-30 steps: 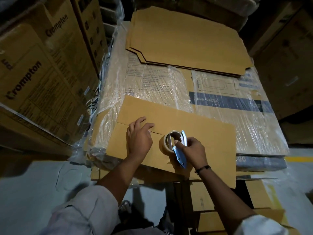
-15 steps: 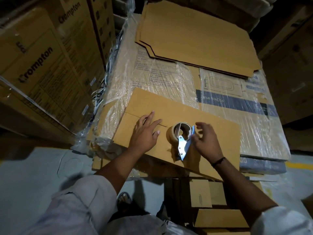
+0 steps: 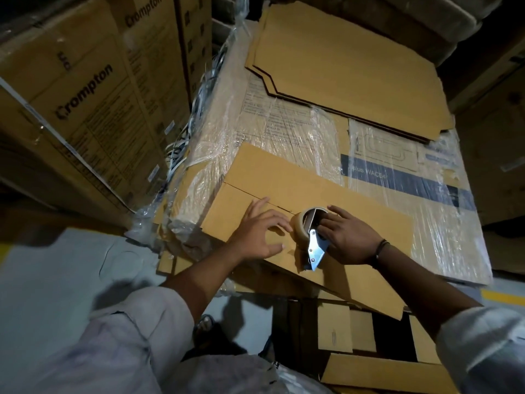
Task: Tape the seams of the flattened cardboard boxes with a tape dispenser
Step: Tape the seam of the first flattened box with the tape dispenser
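Crompton cartons (image 3: 85, 103) stand at the upper left. A plastic-wrapped carton (image 3: 397, 172) fills the centre. Grey floor (image 3: 51, 274) lies lower left.

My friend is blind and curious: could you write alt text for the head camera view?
A person's left hand presses flat on a flattened cardboard box beside its seam, while the right hand holds a tape dispenser standing on it. The box lies on plastic-wrapped cartons.

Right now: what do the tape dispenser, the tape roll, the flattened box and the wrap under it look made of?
By look: tape dispenser plate is likely metal, bright, glinting, riveted; tape roll, tan plastic tape, probably, slight sheen; flattened box, matte brown cardboard; wrap, clear plastic film, wrinkled with shiny highlights.
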